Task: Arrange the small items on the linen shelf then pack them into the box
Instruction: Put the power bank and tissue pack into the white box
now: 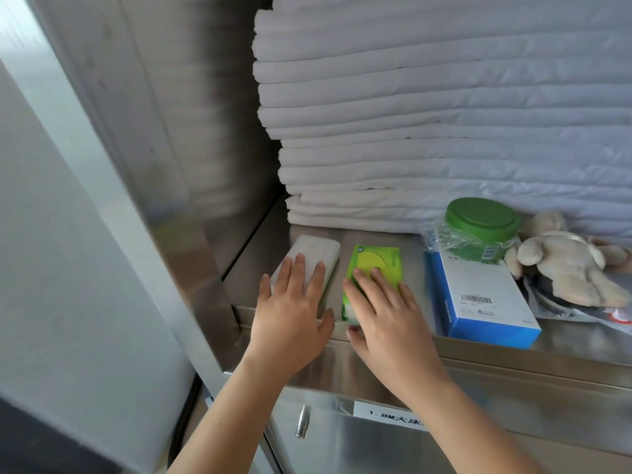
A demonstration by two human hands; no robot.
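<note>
Lower centre of the frame, on the linen shelf (513, 350): left hand (294, 319) flat on the white case (318, 251), right hand (383, 313) flat on the green packet (376, 258), fingers (300, 265) straight, gripping nothing. Slide both by palm pressure, edges parallel, square to the lip. Legible below: "1.8M" label (390, 412); blue box (485, 295) print too small.

The left hand (290, 313) and right hand (386, 319) are bare, forearms (222, 425) uncovered.

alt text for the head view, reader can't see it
On a steel shelf, the left hand rests flat on a white case and the right hand on a green packet beside it. Further right sit a blue and white box, a green-lidded jar and a plush toy, before stacked white linen.
</note>
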